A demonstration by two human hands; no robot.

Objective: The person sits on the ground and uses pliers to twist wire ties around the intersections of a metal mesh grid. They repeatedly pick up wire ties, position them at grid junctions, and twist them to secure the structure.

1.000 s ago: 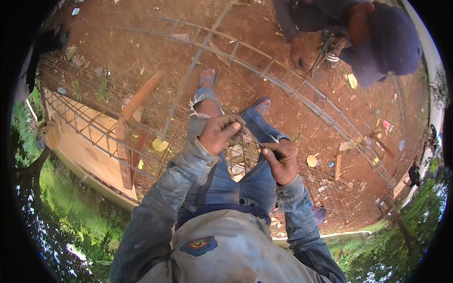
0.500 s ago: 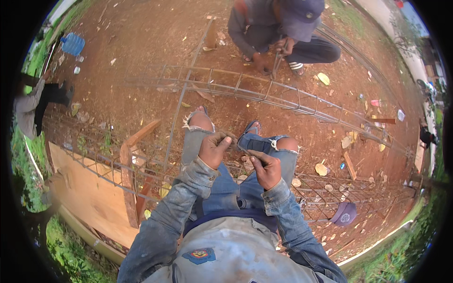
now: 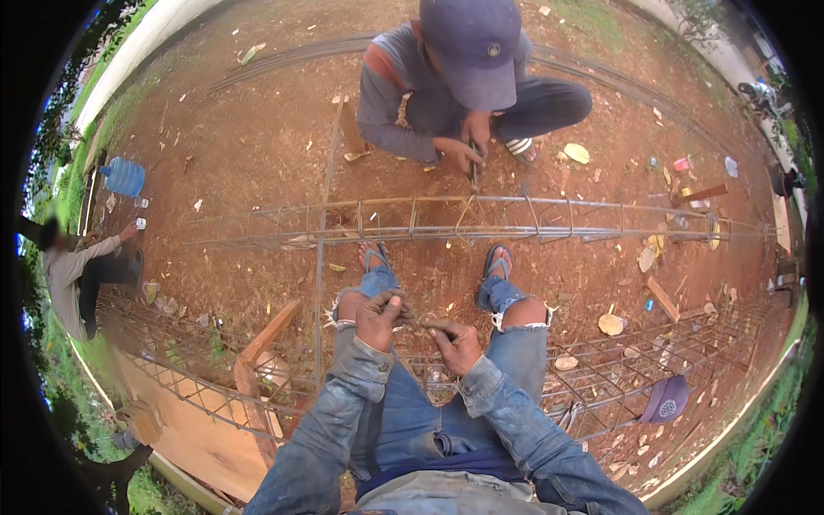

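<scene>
Both my hands meet over my lap, fingers closed. My left hand (image 3: pixel 378 321) pinches with the thumb up, and my right hand (image 3: pixel 457 345) pinches close beside it. Something thin and dark runs between the fingertips, too small to name. Beyond my sandaled feet lies a long, narrow rebar cage (image 3: pixel 429 233) with bent stirrups, apart from my hands. Across it a co-worker in a cap (image 3: pixel 468 51) squats, both hands on a slim metal hand tool (image 3: pixel 474 173) that reaches down to the cage's far bar.
More rebar cages (image 3: pixel 592 388) lie behind my legs on both sides. Left are a wooden post (image 3: pixel 249 371) and a plywood sheet (image 3: pixel 193 399); a purple cap (image 3: pixel 666 400) hangs at right. A blue water jug (image 3: pixel 124 177) and another person (image 3: pixel 73 273) are far left.
My view has swung, so the cage now runs nearly level across it. My hands have come closer together. The co-worker's hands and tool have shifted, the tool now pointing straight down.
</scene>
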